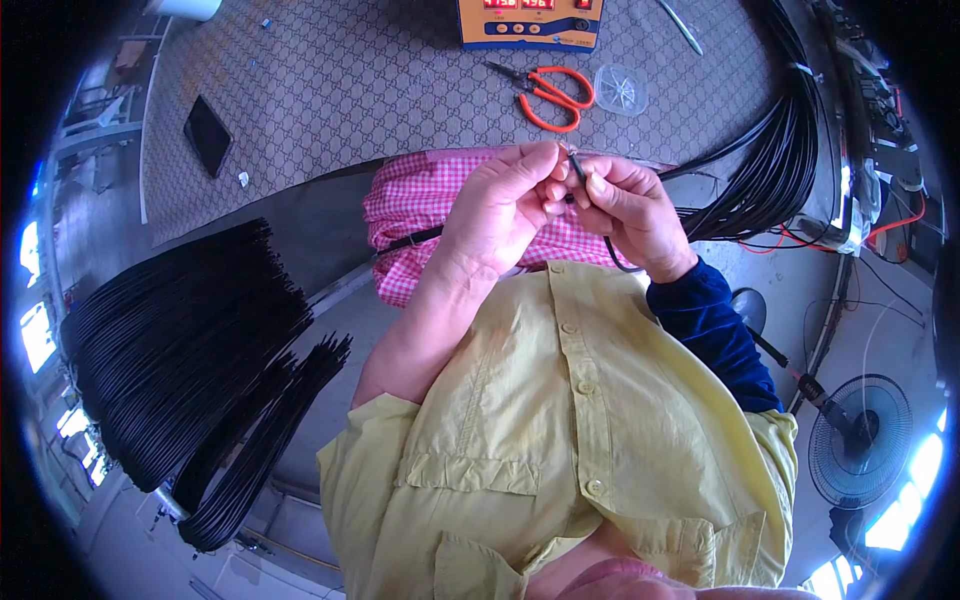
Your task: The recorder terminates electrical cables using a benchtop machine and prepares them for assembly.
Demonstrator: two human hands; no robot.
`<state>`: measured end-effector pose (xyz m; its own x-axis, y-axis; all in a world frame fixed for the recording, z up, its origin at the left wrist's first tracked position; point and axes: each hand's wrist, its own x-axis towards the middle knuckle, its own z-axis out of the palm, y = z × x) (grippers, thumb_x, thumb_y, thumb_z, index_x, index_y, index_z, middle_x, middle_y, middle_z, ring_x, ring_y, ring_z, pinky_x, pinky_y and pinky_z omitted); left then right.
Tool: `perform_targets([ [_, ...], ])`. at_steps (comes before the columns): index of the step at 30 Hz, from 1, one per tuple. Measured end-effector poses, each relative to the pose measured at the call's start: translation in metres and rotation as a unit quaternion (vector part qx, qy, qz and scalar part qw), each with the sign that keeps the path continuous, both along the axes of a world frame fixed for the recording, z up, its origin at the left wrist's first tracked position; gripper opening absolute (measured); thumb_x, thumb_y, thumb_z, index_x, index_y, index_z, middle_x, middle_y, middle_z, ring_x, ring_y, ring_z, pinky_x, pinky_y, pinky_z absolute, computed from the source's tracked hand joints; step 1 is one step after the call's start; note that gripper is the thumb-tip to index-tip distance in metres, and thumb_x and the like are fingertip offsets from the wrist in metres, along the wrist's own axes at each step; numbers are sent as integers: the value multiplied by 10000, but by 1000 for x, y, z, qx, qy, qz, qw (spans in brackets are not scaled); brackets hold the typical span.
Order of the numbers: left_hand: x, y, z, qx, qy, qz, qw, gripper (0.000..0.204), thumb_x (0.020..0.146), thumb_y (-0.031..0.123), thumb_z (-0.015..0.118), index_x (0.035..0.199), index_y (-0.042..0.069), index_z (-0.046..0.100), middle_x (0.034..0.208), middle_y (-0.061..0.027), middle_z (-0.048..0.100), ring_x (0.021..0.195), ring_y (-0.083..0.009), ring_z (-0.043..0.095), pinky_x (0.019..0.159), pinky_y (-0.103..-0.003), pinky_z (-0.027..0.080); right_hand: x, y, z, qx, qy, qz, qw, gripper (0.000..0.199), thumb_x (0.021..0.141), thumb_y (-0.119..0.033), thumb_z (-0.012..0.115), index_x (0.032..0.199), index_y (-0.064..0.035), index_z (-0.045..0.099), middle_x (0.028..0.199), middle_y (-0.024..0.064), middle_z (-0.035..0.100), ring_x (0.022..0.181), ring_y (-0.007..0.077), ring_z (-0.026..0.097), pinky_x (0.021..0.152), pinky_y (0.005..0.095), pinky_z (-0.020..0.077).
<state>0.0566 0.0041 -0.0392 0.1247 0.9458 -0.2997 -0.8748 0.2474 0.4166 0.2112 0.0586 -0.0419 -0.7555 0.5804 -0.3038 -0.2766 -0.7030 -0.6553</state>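
A thin black cable (580,170) is held up between my hands, just in front of the table's near edge. My right hand (640,215) pinches it between thumb and fingers, close to its end. The thumb and fingertips of my left hand (505,195) are closed against the same end; a small tip shows there, too small to make out. Below my right hand, the rest of the cable curves down over my lap. Beyond the hands, scissors with orange handles (553,98) lie on the table, next to a small clear plastic dish (620,90).
An orange and blue box with a red display (530,25) stands at the back of the patterned table (350,90). A dark flat phone-like object (208,136) lies left. Black cable bundles hang at the right (770,160) and left (190,350). A fan (860,440) stands lower right.
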Motion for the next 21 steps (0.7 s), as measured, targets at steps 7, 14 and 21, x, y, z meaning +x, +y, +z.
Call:
perform_targets([
  [7,-3,1,3,-16,54,24,998,176,847,192,516,835,22,558,732,-33,532,643,-112,474,570,-232,388,3,2,4,-33,9,-1,999,168,850,-117,497,986,-29,540,713,13,520,516,53,362,461,170,287],
  [14,-4,2,3,9,75,18,997,164,851,183,508,816,28,551,725,-34,531,645,-106,478,564,-232,388,2,1,5,-35,2,4,999,182,851,-140,498,986,-23,538,707,12,521,494,51,359,431,172,272],
  [21,-2,1,5,-5,58,26,998,187,860,201,494,807,30,546,716,-42,533,641,-112,485,557,-240,390,1,2,7,-48,8,8,999,190,852,-142,496,992,-21,540,694,9,522,475,49,347,420,176,260],
])
